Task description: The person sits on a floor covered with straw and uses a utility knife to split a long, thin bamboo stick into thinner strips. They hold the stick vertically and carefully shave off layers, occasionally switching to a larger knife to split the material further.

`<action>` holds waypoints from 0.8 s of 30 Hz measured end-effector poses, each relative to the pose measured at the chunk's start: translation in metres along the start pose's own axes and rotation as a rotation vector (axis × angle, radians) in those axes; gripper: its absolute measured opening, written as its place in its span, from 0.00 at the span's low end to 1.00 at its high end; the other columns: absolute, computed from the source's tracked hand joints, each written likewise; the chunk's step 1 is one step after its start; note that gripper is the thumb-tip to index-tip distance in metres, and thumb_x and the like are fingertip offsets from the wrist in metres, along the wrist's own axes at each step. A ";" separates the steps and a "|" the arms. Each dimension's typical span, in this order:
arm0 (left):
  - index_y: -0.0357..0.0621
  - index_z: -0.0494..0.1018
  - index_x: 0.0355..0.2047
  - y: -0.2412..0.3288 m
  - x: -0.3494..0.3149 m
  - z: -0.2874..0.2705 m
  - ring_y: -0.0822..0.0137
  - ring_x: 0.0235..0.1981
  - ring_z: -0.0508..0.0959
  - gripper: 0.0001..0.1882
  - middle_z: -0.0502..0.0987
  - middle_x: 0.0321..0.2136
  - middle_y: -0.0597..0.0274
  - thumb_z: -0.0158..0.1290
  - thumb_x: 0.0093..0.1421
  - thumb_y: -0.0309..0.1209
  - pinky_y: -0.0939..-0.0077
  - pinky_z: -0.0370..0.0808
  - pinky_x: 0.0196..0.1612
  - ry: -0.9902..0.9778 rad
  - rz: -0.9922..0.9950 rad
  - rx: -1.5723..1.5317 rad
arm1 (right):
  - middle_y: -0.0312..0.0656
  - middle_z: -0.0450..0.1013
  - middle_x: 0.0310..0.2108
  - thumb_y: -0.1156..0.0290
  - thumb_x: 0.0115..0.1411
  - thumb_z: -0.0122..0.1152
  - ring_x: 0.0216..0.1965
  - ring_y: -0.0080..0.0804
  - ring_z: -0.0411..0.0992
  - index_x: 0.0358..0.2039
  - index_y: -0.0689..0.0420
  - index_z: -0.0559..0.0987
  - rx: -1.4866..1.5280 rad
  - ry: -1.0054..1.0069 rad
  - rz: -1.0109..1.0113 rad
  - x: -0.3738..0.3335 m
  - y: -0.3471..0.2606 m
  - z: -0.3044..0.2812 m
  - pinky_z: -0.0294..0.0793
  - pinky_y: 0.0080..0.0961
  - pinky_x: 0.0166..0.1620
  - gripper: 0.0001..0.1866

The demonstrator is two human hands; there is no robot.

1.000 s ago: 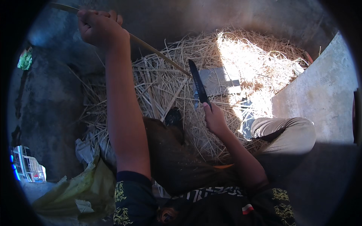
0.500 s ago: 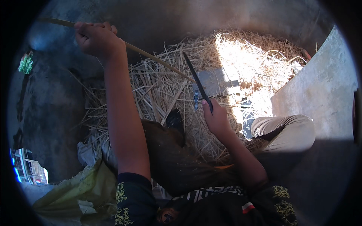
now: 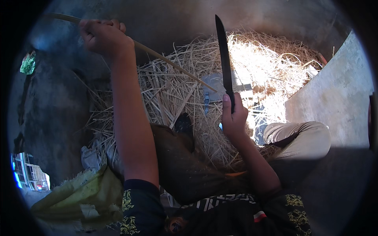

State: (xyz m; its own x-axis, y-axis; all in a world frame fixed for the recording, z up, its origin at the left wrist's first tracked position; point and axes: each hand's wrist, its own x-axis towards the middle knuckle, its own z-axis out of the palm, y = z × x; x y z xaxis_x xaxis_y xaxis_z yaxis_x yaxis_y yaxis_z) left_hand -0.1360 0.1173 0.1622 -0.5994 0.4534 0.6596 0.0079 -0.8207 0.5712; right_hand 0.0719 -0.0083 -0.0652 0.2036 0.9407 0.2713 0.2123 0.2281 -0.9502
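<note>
My left hand (image 3: 105,36) is raised at the upper left, its fingers wrapped round a long, thin pale strip that looks like split bamboo (image 3: 171,63). One end of the strip runs out past my fist to the far left; the other slants down to a grey flat block (image 3: 220,83). My right hand (image 3: 235,114) grips the handle of a dark-bladed knife (image 3: 223,53), thumb along its side. The blade points up and away, apart from the strip. A wristwatch (image 3: 206,101) lies by the block's near left edge.
Straw-like shavings (image 3: 169,84) heap over the floor, brightly sunlit at right. Grey walls (image 3: 334,86) stand around. A yellowish sack (image 3: 88,192) lies at lower left. My legs (image 3: 299,139) spread on both sides of the heap's near part.
My right hand has moved slightly right, and the knife has swung up and away from the strip. My left hand has barely shifted, still holding the strip.
</note>
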 end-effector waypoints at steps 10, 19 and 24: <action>0.47 0.59 0.29 -0.002 0.003 -0.006 0.76 0.13 0.49 0.21 0.52 0.14 0.70 0.36 0.73 0.49 0.75 0.45 0.18 -0.172 -0.075 -0.126 | 0.43 0.69 0.18 0.59 0.70 0.50 0.17 0.30 0.67 0.32 0.64 0.72 -0.160 -0.103 0.238 -0.004 0.044 0.003 0.65 0.32 0.24 0.18; 0.49 0.60 0.27 0.000 0.012 -0.011 0.75 0.14 0.44 0.25 0.49 0.14 0.72 0.37 0.71 0.55 0.74 0.45 0.19 -0.357 -0.255 -0.211 | 0.45 0.68 0.17 0.64 0.70 0.49 0.18 0.35 0.70 0.39 0.60 0.72 -0.369 -0.326 0.215 -0.019 0.060 0.021 0.67 0.31 0.24 0.11; 0.49 0.59 0.26 0.002 0.015 -0.011 0.75 0.13 0.43 0.26 0.47 0.13 0.73 0.37 0.71 0.55 0.75 0.42 0.18 -0.331 -0.299 -0.315 | 0.44 0.67 0.15 0.62 0.71 0.48 0.16 0.33 0.67 0.37 0.61 0.71 -0.060 -0.071 0.002 -0.008 0.013 0.006 0.65 0.31 0.23 0.14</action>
State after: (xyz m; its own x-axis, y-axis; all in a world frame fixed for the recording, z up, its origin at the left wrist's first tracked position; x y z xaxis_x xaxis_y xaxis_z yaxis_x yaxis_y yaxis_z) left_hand -0.1538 0.1187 0.1674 -0.2543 0.7262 0.6388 -0.3946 -0.6809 0.6170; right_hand 0.0678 -0.0110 -0.0809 0.1360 0.9570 0.2562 0.2698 0.2130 -0.9391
